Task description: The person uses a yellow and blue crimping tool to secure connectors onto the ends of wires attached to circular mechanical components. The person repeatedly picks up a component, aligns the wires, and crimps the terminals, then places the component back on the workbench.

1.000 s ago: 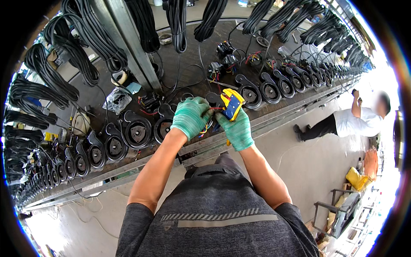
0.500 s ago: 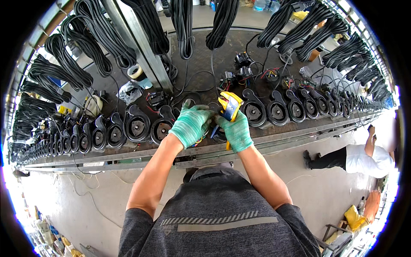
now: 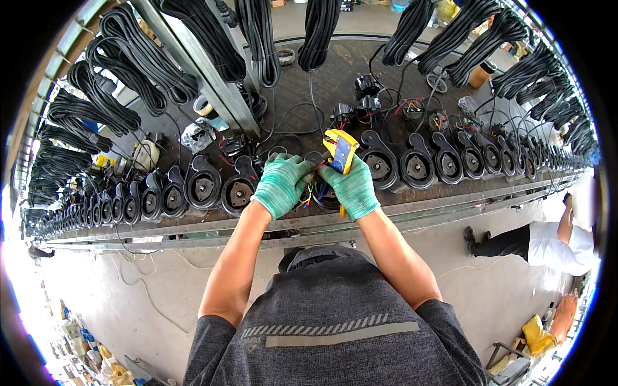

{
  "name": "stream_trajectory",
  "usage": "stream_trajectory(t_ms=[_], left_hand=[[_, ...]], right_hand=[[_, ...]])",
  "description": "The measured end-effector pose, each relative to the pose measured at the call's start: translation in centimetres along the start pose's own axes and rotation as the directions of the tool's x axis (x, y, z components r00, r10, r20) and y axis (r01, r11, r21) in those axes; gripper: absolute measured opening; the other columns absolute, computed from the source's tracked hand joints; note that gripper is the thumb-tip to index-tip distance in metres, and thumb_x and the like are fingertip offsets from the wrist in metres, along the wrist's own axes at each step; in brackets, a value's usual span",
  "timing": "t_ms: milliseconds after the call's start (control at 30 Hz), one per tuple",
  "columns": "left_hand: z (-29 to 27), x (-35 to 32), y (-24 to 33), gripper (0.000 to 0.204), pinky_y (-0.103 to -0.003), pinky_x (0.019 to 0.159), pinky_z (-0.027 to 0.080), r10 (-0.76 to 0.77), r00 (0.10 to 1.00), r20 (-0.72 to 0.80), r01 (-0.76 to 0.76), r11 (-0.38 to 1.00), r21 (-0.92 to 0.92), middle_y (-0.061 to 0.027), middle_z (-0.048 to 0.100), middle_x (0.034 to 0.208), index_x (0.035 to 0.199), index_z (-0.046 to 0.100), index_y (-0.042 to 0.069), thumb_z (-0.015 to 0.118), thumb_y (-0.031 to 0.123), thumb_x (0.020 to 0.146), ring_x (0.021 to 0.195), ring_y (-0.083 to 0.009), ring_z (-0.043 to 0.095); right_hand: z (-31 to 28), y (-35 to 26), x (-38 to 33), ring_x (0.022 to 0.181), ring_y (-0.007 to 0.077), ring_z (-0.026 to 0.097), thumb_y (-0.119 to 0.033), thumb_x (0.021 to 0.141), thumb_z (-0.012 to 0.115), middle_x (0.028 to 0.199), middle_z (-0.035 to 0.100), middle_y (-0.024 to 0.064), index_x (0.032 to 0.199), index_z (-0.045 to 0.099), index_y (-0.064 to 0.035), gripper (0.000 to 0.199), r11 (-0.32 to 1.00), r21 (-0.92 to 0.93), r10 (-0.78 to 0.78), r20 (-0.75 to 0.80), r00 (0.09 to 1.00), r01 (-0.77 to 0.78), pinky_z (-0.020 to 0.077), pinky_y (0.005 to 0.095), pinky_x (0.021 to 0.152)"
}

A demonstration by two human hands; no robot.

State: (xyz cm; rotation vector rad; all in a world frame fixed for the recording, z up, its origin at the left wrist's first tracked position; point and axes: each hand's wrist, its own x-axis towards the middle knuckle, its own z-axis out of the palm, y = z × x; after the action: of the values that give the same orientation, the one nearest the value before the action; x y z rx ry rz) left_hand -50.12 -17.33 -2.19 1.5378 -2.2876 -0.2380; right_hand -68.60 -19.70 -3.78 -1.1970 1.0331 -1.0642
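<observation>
A yellow and blue wire stripper point(image 3: 341, 153) stands up out of my gloved right hand point(image 3: 353, 190), whose fingers are closed around it. One yellow handle end shows below that palm. My left hand point(image 3: 281, 185), in a green knit glove, is closed beside it with the fingertips turned toward the right hand. A thin red wire shows between the two hands; the left fingers seem to pinch it, though the glove hides the grip. Thin coloured wires point(image 3: 306, 197) hang below the left fingers. Under my hands lies a black round housing point(image 3: 326, 198), mostly covered.
Round black housings point(image 3: 417, 167) with tabs line the bench edge on both sides. Coiled black cables point(image 3: 320, 35) hang above. Beyond my hands are black wired parts point(image 3: 369, 103), a metal post point(image 3: 222, 96) and a plastic bag point(image 3: 196, 137). A person point(image 3: 560, 241) stands at right.
The wire stripper has tilted slightly and shifted a little left with my right hand. My left hand has turned slightly, and the red wire between the hands is now visible. The whole view has shifted slightly.
</observation>
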Motion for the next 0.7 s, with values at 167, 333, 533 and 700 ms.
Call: stream_trajectory(t_ms=[167, 333, 533, 700], left_hand=[[-0.1, -0.1, -0.5, 0.021, -0.047, 0.089, 0.048, -0.017, 1.000, 0.010, 0.018, 0.997, -0.073, -0.0147, 0.069, 0.099, 0.109, 0.072, 0.003, 0.067, 0.014, 0.091, 0.098, -0.0392, 0.060], [0.5, -0.7, -1.6, 0.022, -0.047, 0.086, 0.049, -0.040, 0.989, -0.145, 0.006, 0.974, -0.226, -0.0165, 0.070, 0.098, 0.110, 0.071, 0.000, 0.068, 0.012, 0.091, 0.097, -0.0395, 0.061], [0.5, -1.2, -1.8, 0.025, -0.047, 0.085, 0.049, -0.003, 0.985, -0.173, -0.038, 0.972, -0.233, -0.0178, 0.068, 0.096, 0.111, 0.071, 0.000, 0.067, 0.015, 0.091, 0.094, -0.0400, 0.061], [0.2, -1.2, -1.7, 0.024, -0.047, 0.084, 0.049, 0.027, 0.990, -0.137, -0.051, 0.984, -0.172, -0.0164, 0.069, 0.095, 0.109, 0.072, 0.002, 0.068, 0.015, 0.090, 0.094, -0.0392, 0.061]], right_hand=[[-0.9, -0.9, 0.1, 0.085, 0.0085, 0.062, -0.004, 0.090, 0.076, 0.099, 0.071, 0.0011, 0.123, 0.067, -0.0015, 0.035, 0.995, -0.038, 0.091, 0.005, 0.996, -0.091, 0.0528, 0.0272, 0.077], [-4.3, -0.8, -1.2, 0.089, 0.0103, 0.061, -0.009, 0.092, 0.070, 0.101, 0.065, -0.0015, 0.123, 0.065, -0.0062, 0.032, 0.791, 0.431, 0.414, 0.146, 0.899, -0.434, 0.0501, 0.0288, 0.085], [-4.9, -3.3, -5.0, 0.103, 0.0143, 0.066, -0.014, 0.100, 0.065, 0.116, 0.070, 0.0044, 0.137, 0.061, -0.0038, 0.038, 0.740, 0.334, 0.488, 0.332, 0.807, -0.584, 0.0544, 0.0306, 0.089], [-4.0, -3.6, -4.8, 0.096, 0.0216, 0.070, -0.020, 0.100, 0.066, 0.111, 0.071, 0.0109, 0.134, 0.061, -0.0022, 0.039, 0.663, 0.397, 0.452, 0.464, 0.762, -0.635, 0.0584, 0.0358, 0.085]])
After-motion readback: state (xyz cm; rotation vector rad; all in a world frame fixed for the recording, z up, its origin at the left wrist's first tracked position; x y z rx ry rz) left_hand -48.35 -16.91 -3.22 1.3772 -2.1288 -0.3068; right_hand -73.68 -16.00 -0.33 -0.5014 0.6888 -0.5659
